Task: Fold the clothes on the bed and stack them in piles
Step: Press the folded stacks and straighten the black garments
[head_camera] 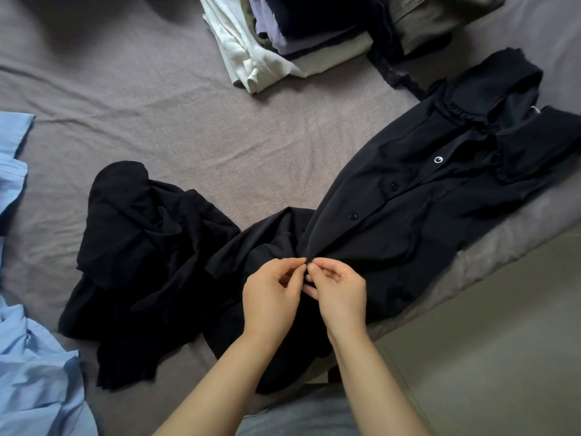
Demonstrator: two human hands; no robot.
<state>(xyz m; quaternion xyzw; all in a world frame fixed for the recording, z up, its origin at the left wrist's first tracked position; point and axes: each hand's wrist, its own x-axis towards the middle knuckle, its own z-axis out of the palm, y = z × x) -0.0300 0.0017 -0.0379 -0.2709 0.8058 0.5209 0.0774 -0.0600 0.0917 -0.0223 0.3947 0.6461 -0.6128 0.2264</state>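
Note:
A black button-front garment (393, 209) with a ruffled collar lies spread across the grey bed (195, 133), collar at the far right, hem crumpled at the lower left. My left hand (272, 297) and my right hand (339, 294) meet at its front placket, each pinching the fabric at one point where a button sits. Three buttons show further up the placket. A stack of folded clothes (301, 36) in white, lilac, dark and olive stands at the top centre.
A light blue garment (28, 357) lies loose along the left edge. A black lace strip (396, 77) trails from the stack. The bed's edge runs diagonally at the lower right, with pale floor (503, 357) beyond.

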